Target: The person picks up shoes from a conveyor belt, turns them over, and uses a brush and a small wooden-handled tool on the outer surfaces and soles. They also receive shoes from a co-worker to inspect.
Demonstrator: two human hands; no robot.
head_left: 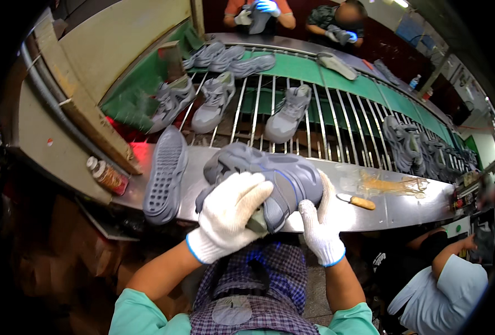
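Note:
A grey sneaker (258, 164) lies on its side between my hands at the edge of the metal bench, its thick grey sole facing away from me and its toe to the right. My left hand (230, 215), in a white knit glove, grips the upper near the shoe's opening, fingers together. Around the toe end, my right hand (321, 223) is closed in a matching glove, thumb on the near side. Left of the shoe rests a loose grey sole (166, 173) with a grid of square hollows. A small hooked tool (362, 202) with a yellow handle lies to the right.
Beyond the metal bench (420, 206) runs a rack of metal bars carrying several grey shoes (289, 114). A green belt (292, 67) holds more soles and shoes. A small bottle (108, 176) stands at left by a wooden post. Two people work opposite; another person sits at right.

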